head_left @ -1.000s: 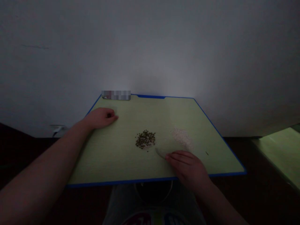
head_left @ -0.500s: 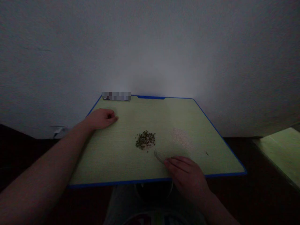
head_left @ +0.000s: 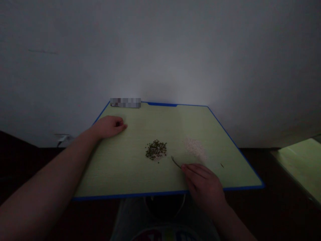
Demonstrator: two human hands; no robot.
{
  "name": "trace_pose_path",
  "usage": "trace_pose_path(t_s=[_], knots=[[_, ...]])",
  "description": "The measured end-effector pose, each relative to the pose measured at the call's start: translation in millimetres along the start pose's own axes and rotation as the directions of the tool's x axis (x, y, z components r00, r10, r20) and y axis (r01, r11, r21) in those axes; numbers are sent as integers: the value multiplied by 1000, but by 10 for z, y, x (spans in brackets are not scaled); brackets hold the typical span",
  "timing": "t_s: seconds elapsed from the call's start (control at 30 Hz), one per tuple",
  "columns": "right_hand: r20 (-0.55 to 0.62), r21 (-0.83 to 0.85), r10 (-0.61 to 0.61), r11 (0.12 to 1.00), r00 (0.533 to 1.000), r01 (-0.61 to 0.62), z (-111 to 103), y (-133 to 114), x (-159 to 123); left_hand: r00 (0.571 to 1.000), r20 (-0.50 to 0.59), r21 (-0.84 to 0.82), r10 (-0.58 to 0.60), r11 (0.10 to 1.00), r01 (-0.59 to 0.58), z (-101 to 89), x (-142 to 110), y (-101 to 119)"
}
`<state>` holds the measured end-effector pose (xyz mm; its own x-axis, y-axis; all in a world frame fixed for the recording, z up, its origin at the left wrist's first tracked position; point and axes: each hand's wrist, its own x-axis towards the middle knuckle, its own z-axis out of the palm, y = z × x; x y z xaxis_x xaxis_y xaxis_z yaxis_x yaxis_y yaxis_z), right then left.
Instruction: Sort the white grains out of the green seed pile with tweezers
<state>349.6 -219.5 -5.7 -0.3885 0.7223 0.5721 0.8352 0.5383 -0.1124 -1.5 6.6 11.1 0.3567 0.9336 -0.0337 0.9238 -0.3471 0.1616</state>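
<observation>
My right hand (head_left: 204,180) is closed around a thin, curved dark metal tool (head_left: 176,162); I cannot make out its exact kind. The tool's free end points up and left, just right of a pile of small dark green beans (head_left: 154,148). Pale grains (head_left: 159,157) show at that pile's lower edge. A second pile, of whitish rice-like grains (head_left: 195,148), lies just beyond my right hand. At the left side of the tabletop (head_left: 120,174) rests my left hand (head_left: 109,126), its fingers curled in, and nothing shows in them.
A blue rim edges the folding table, which stands against a grey wall (head_left: 160,50). A blurred-out flat item (head_left: 126,102) lies at the back left corner. One small dark sliver (head_left: 222,165) is at the right. Another pale surface (head_left: 301,164) stands at far right.
My right hand and the tool have shifted a little right and away from me, so the tip is farther from the beans. My left hand stays in place.
</observation>
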Motion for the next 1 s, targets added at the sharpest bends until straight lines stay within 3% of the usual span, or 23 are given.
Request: trace_pose_path(t_s=[0.23, 0.7, 1.0], knots=[[40, 170, -129, 978, 991, 121, -24, 1, 32, 1000, -4, 14, 9, 1000, -9, -16, -2, 8], [9, 281, -98, 955, 995, 92, 88, 31, 240, 1000, -6, -5, 1, 1000, -1, -2, -2, -9], [63, 476, -143, 874, 988, 96, 81, 87, 315, 1000, -6, 31, 12, 999, -11, -5, -8, -7]])
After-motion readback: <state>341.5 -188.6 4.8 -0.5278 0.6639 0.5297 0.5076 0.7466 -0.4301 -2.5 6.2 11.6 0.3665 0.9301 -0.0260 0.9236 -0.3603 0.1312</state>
